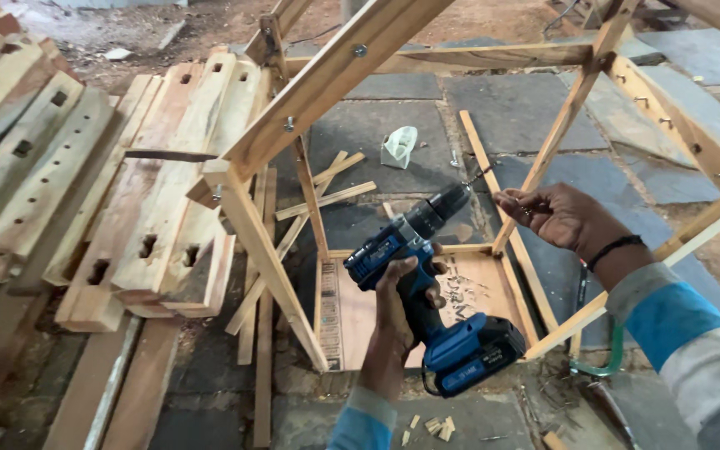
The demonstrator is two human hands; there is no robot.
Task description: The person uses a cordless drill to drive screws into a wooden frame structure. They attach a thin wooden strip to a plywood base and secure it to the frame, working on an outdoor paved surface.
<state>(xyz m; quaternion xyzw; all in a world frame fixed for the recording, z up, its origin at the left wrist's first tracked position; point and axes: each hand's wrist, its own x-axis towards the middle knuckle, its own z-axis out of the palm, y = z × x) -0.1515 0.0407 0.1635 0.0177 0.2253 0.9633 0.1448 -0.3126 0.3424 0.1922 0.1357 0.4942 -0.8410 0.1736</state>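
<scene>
Two hands are at work inside an open wooden frame (335, 75). We find the left hand (400, 312) closed firmly round the grip of a blue and black cordless drill (427, 287), which sits at the centre of the view, tilted, with its bit (478, 176) pointing up and to the right and its battery pack lowest. The right hand (556, 215) is loosely curled just beyond the bit, fingertips pinched together near its point; we cannot tell whether they hold anything. A dark band circles that wrist.

The frame's pale slanting rails, joined by metal bolts, cross above and to either side of the hands, leaving open room only in the gap between them. Below the drill a flat plywood panel (460, 292) lies within the frame's lower rails; it bears dark scrawled markings and a printed strip along its left edge. A small crumpled white packet (399, 147) lies on the grey stone paving (510, 108) beyond.

To the left, rough-sawn planks with square mortise holes (152, 192) are stacked in rows, well apart from the hands. Loose thin slats (331, 192) lie crossed on the ground beside them. Wood chips (435, 425) are scattered near the bottom edge, and a green clamp (606, 358) rests near the right sleeve.
</scene>
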